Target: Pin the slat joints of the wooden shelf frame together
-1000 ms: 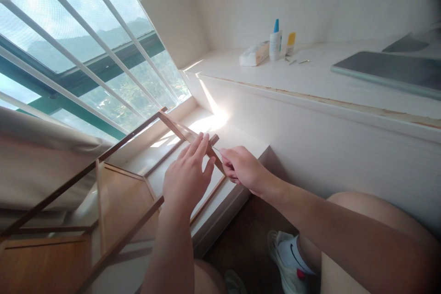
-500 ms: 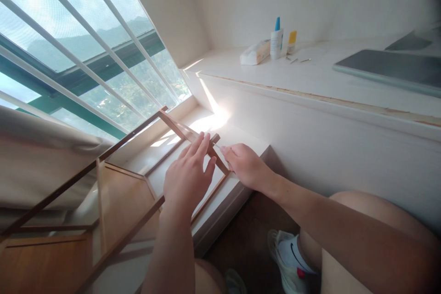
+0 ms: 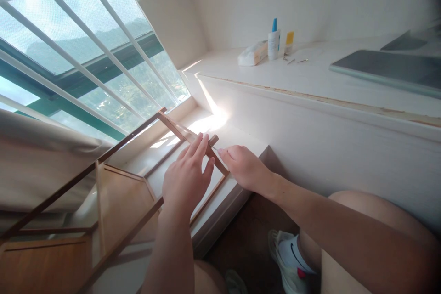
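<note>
A brown wooden rack frame [image 3: 127, 225] with slatted or panelled shelves lies tilted across the left and middle. My left hand [image 3: 186, 177] rests over its near end, fingers stretched out and thumb apart, beside the short end bar [image 3: 217, 163]. Closed around a tool, my right hand [image 3: 246, 167] is just right of that bar. Only the thin metal shaft [image 3: 215, 148] of the tool shows, its tip at the wood near the bar's upper end. The handle is hidden inside my fist, and the exact contact point is too small to make out.
On the white ledge [image 3: 310, 87] stand a white bottle with blue cap [image 3: 274, 43], a yellow-topped container [image 3: 288, 43] and a tissue pack [image 3: 253, 53]. Small metal pieces [image 3: 296, 60] and a dark flat device [image 3: 389, 69] lie there too. A barred window [image 3: 86, 55] and curtain [image 3: 44, 161] are left.
The view has shifted slightly. Both hands keep nearly the same place on the frame, with my right hand turned very slightly around the tool.
</note>
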Available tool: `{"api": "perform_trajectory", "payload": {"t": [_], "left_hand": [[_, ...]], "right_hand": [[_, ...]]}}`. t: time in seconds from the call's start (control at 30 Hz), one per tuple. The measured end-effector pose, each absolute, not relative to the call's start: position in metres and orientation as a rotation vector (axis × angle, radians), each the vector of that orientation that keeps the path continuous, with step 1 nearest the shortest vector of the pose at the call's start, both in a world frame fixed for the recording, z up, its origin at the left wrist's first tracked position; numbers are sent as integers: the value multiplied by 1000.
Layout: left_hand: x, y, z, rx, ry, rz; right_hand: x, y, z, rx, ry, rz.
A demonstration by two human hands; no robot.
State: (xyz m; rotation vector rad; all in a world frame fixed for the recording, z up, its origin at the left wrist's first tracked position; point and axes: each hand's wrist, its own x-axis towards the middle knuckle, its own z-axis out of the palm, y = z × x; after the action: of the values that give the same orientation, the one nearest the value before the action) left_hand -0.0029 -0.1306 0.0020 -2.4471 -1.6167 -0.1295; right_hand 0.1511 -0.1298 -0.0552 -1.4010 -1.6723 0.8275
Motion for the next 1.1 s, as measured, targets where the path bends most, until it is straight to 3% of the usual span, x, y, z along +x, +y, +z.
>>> {"api": "perform_trajectory", "payload": {"t": [0.27,0.43,0.57,0.83,1.1], "left_hand": [[-4,-130,1,-2459,-1604,-147],[-4,-130,1,-2464,-1614,-155],[-4,-131,1,-2467,-1616,-159],[-4,-130,1,-2454,-1606,-133],[-4,-129,0,-2440,-1600,-129]], "right_hand": [[150,-141,-38,-1727,-2007,323],[150,-142,-36,-1733,-2022,278],[151,-134,-46,-1571,-1859,565],[143,-128,-55,-969,-1003,1664],[141,-137,-49,-837,-795,1792]]}}
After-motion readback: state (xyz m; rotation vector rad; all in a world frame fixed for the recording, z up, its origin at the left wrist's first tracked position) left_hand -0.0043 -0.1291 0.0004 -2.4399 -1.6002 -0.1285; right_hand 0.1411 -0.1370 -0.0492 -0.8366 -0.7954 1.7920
